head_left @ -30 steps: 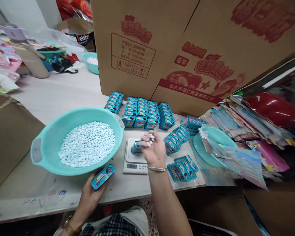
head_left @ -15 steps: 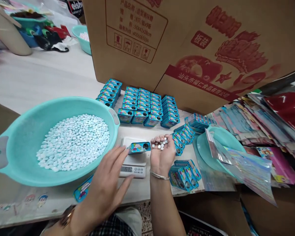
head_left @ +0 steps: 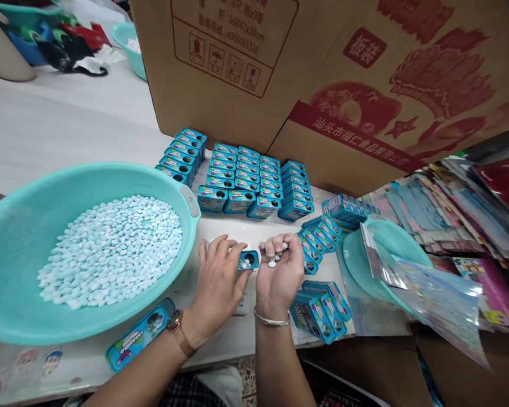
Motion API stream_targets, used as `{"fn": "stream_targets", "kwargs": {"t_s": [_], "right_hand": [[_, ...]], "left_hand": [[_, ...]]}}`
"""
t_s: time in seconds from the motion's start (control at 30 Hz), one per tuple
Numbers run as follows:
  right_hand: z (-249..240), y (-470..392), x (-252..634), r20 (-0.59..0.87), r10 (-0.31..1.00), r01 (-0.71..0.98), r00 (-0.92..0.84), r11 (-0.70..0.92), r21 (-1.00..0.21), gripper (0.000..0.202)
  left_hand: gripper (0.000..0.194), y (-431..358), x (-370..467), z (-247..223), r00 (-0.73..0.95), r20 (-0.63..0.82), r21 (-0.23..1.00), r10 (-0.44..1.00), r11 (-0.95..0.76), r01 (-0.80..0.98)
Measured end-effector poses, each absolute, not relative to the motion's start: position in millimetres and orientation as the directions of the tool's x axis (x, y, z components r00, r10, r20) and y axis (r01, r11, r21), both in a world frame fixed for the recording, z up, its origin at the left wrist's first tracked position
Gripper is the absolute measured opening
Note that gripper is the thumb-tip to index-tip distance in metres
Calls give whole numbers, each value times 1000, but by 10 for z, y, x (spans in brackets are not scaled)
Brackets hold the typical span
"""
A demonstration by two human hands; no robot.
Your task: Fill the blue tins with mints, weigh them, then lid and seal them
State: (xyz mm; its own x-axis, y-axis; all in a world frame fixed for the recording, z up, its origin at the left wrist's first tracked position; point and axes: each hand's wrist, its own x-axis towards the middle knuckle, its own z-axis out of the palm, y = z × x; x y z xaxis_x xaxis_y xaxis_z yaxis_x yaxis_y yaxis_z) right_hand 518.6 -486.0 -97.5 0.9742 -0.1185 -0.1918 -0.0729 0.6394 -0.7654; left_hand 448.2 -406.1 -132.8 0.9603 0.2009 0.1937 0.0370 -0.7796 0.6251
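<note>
A small bright-blue rectangular container with a dark round opening (head_left: 249,260) is sitting above the white worktop (head_left: 68,135), its underside hidden, as the fingers of a person's left hand (head_left: 221,285) are grasping it. The right hand (head_left: 280,271), palm up beside it, is cupping pale round pellets (head_left: 272,264) under curled fingers. Pellets are showing at the opening, so filling appears to be going on; the next move is probably calling for a steady container and a careful tip of the palm. A wide turquoise plastic basin (head_left: 21,237) is crowding the left arm, upright printed blue containers (head_left: 322,316) are standing near the right wrist, and a large brown cardboard carton (head_left: 220,107) is closing off the back.
</note>
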Motion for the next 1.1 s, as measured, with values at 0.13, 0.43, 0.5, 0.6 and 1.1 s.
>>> {"fn": "stream_targets", "kwargs": {"t_s": [0.13,0.43,0.5,0.6,1.1], "right_hand": [[-965,-4946,5258,-245,-18,-150,969,745,-650,21],[-933,-5545,5272,-267,113,-239,957,828,-507,15],[-948,-5643,5232,-276,91,-230,957,818,-527,13],[-987,-5704,5170,-309,84,-253,947,788,-561,7],[-1033,-5548,5082,-120,26,-123,992,298,-947,29]], "left_hand": [[45,-4075,4488,-1367,956,198,629,219,-776,47],[61,-3692,3788,-829,795,431,747,427,-663,-49],[58,-3587,3607,-738,753,412,783,513,-622,-4],[50,-3490,3452,-756,743,363,800,562,-597,61],[46,-3361,3198,-1115,841,298,769,451,-636,69]]}}
